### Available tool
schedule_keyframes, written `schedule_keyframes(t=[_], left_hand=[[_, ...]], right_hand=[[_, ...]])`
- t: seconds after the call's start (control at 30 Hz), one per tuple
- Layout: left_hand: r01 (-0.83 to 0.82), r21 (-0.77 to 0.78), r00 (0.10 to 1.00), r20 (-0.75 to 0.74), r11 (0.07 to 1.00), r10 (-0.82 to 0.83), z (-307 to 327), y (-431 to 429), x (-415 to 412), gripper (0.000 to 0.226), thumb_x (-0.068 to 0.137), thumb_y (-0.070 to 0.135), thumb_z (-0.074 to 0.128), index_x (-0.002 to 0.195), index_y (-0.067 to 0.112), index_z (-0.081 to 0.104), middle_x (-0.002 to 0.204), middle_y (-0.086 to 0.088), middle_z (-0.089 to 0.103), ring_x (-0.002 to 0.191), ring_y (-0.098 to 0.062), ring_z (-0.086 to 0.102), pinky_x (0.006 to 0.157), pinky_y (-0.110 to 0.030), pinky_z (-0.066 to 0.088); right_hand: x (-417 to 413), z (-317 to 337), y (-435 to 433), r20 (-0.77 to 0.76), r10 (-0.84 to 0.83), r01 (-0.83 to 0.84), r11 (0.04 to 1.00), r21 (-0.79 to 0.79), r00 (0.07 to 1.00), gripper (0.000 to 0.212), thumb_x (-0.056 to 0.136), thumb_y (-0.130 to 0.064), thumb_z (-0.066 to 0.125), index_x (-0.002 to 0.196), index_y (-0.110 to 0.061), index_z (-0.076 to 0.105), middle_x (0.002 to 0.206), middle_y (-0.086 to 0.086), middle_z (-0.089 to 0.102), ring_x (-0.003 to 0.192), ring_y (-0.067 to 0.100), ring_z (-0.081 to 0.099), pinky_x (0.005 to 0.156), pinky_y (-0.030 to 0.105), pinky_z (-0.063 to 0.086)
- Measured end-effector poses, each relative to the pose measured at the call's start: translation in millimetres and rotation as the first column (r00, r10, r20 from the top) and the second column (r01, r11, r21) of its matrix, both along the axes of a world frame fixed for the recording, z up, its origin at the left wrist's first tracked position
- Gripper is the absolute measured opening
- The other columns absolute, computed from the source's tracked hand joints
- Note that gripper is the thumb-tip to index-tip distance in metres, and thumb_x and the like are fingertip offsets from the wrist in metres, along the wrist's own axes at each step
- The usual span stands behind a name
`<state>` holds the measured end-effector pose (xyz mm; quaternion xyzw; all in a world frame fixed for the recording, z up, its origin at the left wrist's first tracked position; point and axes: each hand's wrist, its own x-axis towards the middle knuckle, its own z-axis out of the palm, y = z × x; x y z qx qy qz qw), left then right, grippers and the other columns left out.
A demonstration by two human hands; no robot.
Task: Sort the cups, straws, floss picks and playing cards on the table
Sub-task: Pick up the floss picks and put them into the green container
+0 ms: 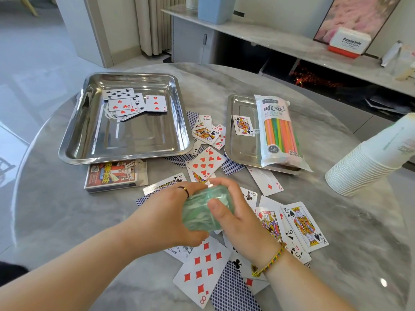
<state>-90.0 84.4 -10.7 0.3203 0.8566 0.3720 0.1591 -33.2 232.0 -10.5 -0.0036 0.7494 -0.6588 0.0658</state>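
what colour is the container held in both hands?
Translucent green. The floss pick box shows best in the head view.

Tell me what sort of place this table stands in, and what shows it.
Most likely a home living or dining room: floor-length curtains hang by the wall, a framed picture stands on a long low sideboard, and a tissue box sits there too.
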Motion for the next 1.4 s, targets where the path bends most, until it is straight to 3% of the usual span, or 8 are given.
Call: schedule_keyframes(t=[0.13, 0.3, 0.5, 0.73, 1.07, 1.2, 1.33, 1.4], left_hand=[[-0.215, 0.368, 0.922, 0.382, 0.905, 0.063, 2, 1, -4, 0.075, 0.037, 0.053, 0.067, 0.106, 0.047, 0.041, 0.108, 0.02, 0.053, 0.088, 0.01, 0.058, 0.066, -0.007, 0.048], [-0.237, 0.277, 0.643, 0.763, 0.931, -0.063, -2, 2, 0, 0.074, 0.056, 0.07, 0.048, 0.106, 0.015, 0.055, 0.067, 0.002, 0.067, 0.055, -0.015, 0.061, 0.05, -0.024, 0.05], [-0.225, 0.39, 0.725, 0.679, 0.893, -0.114, -12, 6, 6, 0.072, 0.049, 0.071, 0.056, 0.1, 0.019, 0.054, 0.057, 0.007, 0.06, 0.047, -0.009, 0.046, 0.047, -0.022, 0.045], [-0.213, 0.464, 0.872, 0.488, 0.86, -0.048, -13, 5, 3, 0.091, 0.04, 0.084, 0.06, 0.103, 0.022, 0.038, 0.073, 0.009, 0.065, 0.057, -0.001, 0.052, 0.047, -0.017, 0.041], [-0.329, 0.381, 0.584, 0.801, 0.864, -0.131, -11, 7, 3, 0.036, 0.066, 0.045, 0.044, 0.076, 0.01, 0.041, 0.042, 0.006, 0.034, 0.037, -0.007, 0.03, 0.038, -0.016, 0.028], [-0.28, 0.457, 0.778, 0.623, 0.844, -0.079, -15, 6, 5, 0.06, 0.049, 0.055, 0.057, 0.095, 0.019, 0.043, 0.057, 0.01, 0.052, 0.045, -0.003, 0.047, 0.047, -0.013, 0.04], [-0.142, 0.377, 0.942, 0.336, 0.915, 0.008, -20, 3, 6, 0.078, 0.041, 0.07, 0.066, 0.103, 0.037, 0.032, 0.094, 0.007, 0.056, 0.079, -0.001, 0.061, 0.07, -0.02, 0.053], [-0.147, 0.442, 0.902, 0.428, 0.885, -0.063, -20, 4, 5, 0.088, 0.037, 0.08, 0.065, 0.106, 0.035, 0.035, 0.093, 0.005, 0.057, 0.074, -0.004, 0.062, 0.064, -0.022, 0.052]], right_hand=[[1, 1, -1, -0.062, -0.106, 0.106, 0.994, 0.0, 0.992, 0.037, 0.071, -0.05, 0.052, 0.102, -0.033, 0.043, 0.099, -0.013, 0.053, 0.083, -0.012, 0.057, 0.069, 0.007, 0.045], [0, 0, 0, -0.259, -0.135, 0.188, 0.963, 0.194, 0.957, 0.058, 0.065, -0.081, 0.043, 0.109, -0.042, 0.04, 0.114, -0.012, 0.047, 0.1, -0.001, 0.052, 0.083, 0.016, 0.046], [2, -4, -6, -0.379, -0.234, 0.329, 0.921, 0.209, 0.895, 0.033, 0.081, -0.062, 0.033, 0.101, -0.038, 0.042, 0.103, -0.023, 0.045, 0.096, -0.009, 0.048, 0.081, 0.009, 0.041], [2, 0, -11, -0.136, -0.346, 0.346, 0.938, -0.023, 0.928, 0.027, 0.078, -0.05, 0.035, 0.091, -0.028, 0.045, 0.085, -0.011, 0.051, 0.073, -0.008, 0.053, 0.065, 0.019, 0.05], [-1, -6, 0, -0.596, -0.001, 0.313, 0.852, 0.42, 0.803, 0.042, 0.093, -0.052, 0.022, 0.112, -0.019, 0.041, 0.104, -0.012, 0.043, 0.103, -0.003, 0.042, 0.091, 0.005, 0.032], [2, -2, -3, -0.411, -0.184, 0.304, 0.92, 0.246, 0.893, 0.023, 0.084, -0.049, 0.034, 0.099, -0.035, 0.045, 0.097, -0.024, 0.049, 0.09, -0.007, 0.05, 0.078, 0.008, 0.042], [-4, 0, -4, 0.14, -0.262, 0.279, 0.952, -0.122, 0.955, 0.027, 0.089, -0.046, 0.04, 0.089, -0.022, 0.051, 0.097, 0.012, 0.058, 0.08, 0.017, 0.058, 0.053, 0.028, 0.051], [-5, 0, -2, 0.023, -0.305, 0.306, 0.951, -0.039, 0.952, 0.034, 0.078, -0.056, 0.038, 0.087, -0.026, 0.052, 0.092, 0.001, 0.059, 0.084, 0.015, 0.058, 0.062, 0.028, 0.05]])
